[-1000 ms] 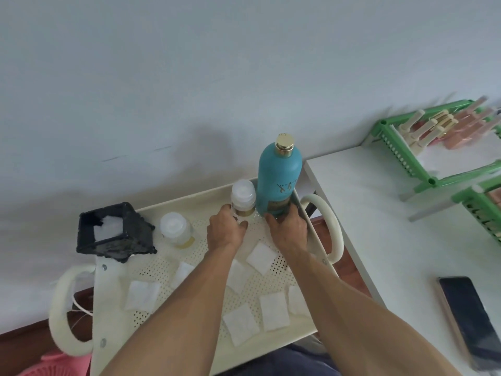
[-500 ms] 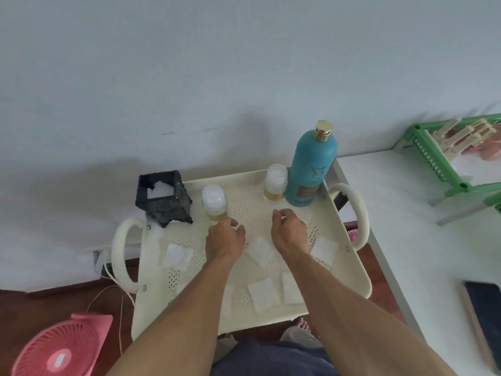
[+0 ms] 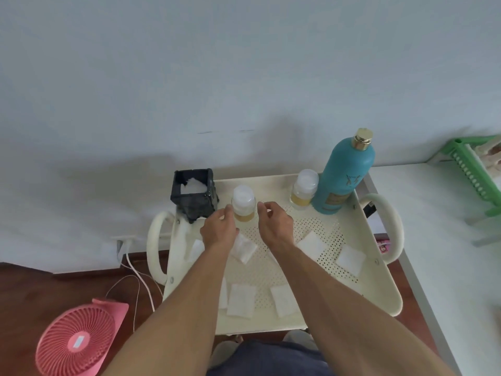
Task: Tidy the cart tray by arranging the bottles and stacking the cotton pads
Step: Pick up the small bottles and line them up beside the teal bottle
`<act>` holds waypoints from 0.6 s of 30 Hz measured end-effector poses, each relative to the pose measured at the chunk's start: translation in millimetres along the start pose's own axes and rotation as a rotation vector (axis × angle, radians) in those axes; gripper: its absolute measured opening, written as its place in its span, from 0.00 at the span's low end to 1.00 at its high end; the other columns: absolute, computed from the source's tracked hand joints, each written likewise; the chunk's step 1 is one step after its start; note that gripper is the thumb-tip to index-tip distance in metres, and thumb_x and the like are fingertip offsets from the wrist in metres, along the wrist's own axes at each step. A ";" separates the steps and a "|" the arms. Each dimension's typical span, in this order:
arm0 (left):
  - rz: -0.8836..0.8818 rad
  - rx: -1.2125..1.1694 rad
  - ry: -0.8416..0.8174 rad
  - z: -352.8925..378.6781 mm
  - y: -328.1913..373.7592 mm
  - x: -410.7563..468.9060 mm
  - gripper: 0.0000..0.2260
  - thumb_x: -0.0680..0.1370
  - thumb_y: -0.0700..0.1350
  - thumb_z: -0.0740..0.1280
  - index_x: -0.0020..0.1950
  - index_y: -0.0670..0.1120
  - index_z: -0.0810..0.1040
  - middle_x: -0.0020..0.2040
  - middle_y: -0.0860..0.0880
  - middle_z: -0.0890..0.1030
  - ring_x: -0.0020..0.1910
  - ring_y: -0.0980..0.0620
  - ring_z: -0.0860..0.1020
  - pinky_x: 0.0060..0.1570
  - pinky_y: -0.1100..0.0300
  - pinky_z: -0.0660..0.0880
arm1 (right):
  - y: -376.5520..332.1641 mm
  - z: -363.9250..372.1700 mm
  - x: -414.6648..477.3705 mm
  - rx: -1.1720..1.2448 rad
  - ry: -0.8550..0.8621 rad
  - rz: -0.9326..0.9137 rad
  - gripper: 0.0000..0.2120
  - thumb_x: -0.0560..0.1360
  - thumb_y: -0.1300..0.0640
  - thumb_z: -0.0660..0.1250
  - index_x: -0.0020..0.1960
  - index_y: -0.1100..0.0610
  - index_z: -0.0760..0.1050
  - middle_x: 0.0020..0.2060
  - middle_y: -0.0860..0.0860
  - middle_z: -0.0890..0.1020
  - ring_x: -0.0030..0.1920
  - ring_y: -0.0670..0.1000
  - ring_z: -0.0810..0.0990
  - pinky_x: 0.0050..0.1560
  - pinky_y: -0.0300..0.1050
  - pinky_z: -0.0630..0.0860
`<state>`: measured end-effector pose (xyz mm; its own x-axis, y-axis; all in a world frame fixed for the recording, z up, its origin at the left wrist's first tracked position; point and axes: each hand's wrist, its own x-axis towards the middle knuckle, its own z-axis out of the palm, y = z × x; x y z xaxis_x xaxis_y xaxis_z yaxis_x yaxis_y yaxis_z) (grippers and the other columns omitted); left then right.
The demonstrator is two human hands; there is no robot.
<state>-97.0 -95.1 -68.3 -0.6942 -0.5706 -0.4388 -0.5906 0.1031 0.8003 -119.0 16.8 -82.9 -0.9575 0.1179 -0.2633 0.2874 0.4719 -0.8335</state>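
A cream perforated cart tray [image 3: 376,302] holds a tall teal bottle [image 3: 343,175] with a gold cap at its far right corner. A small white-capped bottle [image 3: 304,189] of yellow liquid stands beside it. A second small bottle [image 3: 244,203] stands further left, near a black square holder [image 3: 193,196] with white cotton inside. My left hand [image 3: 218,230] and my right hand [image 3: 275,226] flank this second bottle, fingers apart, fingertips close to it but not gripping. Several square cotton pads lie scattered, such as a cotton pad [image 3: 311,245] and another cotton pad [image 3: 241,299].
A white table [image 3: 447,253] adjoins the tray's right side, with a green rack [image 3: 471,172] at its back. A pink fan [image 3: 78,340] lies on the brown floor at lower left, near white cables [image 3: 135,278]. The wall runs behind the tray.
Both hands left the teal bottle and the small bottle beside it and moved left to the other small bottle. The camera view shifted left, and the phone on the table left view.
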 end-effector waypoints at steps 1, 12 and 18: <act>0.006 -0.012 -0.005 0.5 1.8 1.5 0.18 0.79 0.56 0.62 0.62 0.46 0.78 0.55 0.45 0.81 0.32 0.51 0.81 0.49 0.53 0.80 | -1.5 0.7 1.4 0.004 -0.002 -0.004 0.17 0.78 0.44 0.57 0.56 0.54 0.76 0.48 0.54 0.83 0.44 0.50 0.77 0.48 0.44 0.71; 0.038 -0.089 -0.068 14.1 11.6 9.9 0.12 0.78 0.51 0.65 0.58 0.46 0.81 0.51 0.46 0.83 0.34 0.52 0.82 0.33 0.64 0.78 | 1.8 -7.8 8.3 0.037 -0.010 0.023 0.16 0.77 0.45 0.58 0.57 0.53 0.75 0.46 0.53 0.82 0.45 0.51 0.79 0.50 0.48 0.75; 0.069 -0.022 -0.138 39.2 21.3 3.2 0.10 0.78 0.53 0.65 0.50 0.49 0.81 0.42 0.48 0.84 0.37 0.51 0.83 0.49 0.51 0.80 | 13.4 -31.4 15.5 0.002 0.042 0.080 0.18 0.77 0.43 0.56 0.51 0.55 0.76 0.42 0.51 0.81 0.45 0.53 0.79 0.50 0.49 0.75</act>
<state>-127.9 -62.8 -68.6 -0.7837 -0.4456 -0.4327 -0.5310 0.1193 0.8389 -130.8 52.3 -82.9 -0.9315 0.1917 -0.3090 0.3634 0.4574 -0.8117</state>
